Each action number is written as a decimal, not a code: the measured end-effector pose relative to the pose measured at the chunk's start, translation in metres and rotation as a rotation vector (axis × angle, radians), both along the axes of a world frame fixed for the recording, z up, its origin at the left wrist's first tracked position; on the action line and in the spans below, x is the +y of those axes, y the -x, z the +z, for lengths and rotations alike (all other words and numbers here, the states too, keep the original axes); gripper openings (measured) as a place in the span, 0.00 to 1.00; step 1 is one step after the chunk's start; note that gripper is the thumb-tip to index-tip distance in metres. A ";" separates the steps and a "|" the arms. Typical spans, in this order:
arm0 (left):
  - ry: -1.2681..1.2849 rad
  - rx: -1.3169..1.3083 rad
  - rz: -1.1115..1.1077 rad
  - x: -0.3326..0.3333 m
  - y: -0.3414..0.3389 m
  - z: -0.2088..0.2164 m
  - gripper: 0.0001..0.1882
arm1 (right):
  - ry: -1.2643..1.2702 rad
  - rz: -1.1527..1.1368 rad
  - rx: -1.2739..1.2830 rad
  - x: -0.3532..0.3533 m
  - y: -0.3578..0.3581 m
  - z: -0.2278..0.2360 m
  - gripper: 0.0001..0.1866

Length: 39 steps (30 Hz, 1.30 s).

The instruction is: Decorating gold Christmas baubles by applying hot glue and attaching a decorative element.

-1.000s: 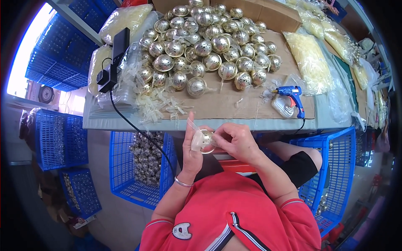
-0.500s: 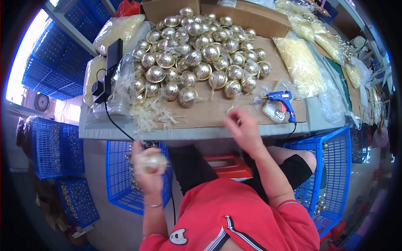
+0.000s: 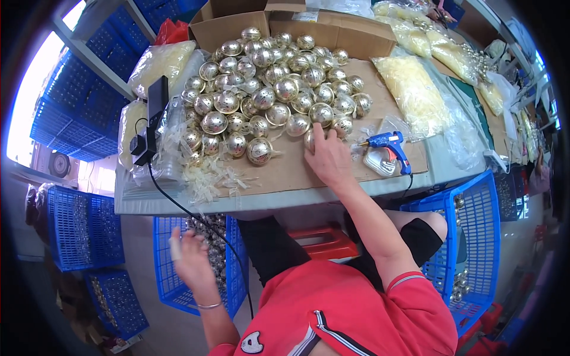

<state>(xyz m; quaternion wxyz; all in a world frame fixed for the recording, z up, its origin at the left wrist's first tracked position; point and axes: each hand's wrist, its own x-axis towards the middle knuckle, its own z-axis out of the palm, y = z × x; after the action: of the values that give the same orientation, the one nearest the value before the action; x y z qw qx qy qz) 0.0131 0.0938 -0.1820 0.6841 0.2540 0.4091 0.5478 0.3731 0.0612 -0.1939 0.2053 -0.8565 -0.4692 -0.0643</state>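
A pile of shiny gold ball ornaments (image 3: 286, 89) covers much of the cardboard-topped table. My right hand (image 3: 330, 159) reaches to the pile's near edge, with fingers and thumb closed around a gold ball (image 3: 309, 141) that it partly hides. Low on the left, my left hand (image 3: 195, 261) is open with fingers apart, beside and above a blue basket (image 3: 167, 264) of silvery and gold balls. Something white wraps one of its fingers. A blue glue gun (image 3: 389, 142) lies to the right of my right hand.
Clear ribbon strips (image 3: 208, 178) lie at the table's left front. A black power strip (image 3: 157, 107) trails a cable (image 3: 196, 216) past the left basket. Bags of pale material (image 3: 412, 95) and an open cardboard box (image 3: 332, 31) line the back. Another blue basket (image 3: 475, 237) stands right.
The ball in my left hand is gone from it, and those fingers have spread as the hand lowered. My right hand has moved up and left onto a ball at the pile's edge.
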 end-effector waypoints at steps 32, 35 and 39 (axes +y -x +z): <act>0.266 -0.220 -0.779 -0.052 -0.147 -0.029 0.16 | -0.396 0.210 1.114 -0.099 0.027 0.019 0.03; 0.349 -0.204 -0.849 -0.055 -0.143 -0.032 0.17 | -0.306 0.327 1.172 -0.090 0.025 0.030 0.05; 0.429 -0.205 -0.907 -0.062 -0.141 -0.034 0.18 | -0.306 0.442 0.954 -0.087 0.030 0.031 0.05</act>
<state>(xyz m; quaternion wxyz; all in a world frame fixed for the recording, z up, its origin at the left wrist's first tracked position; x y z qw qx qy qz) 0.1541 0.0317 -0.2163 0.9264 0.2048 0.2917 0.1215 0.3426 -0.0260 -0.1632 0.5261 -0.6322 -0.4780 0.3084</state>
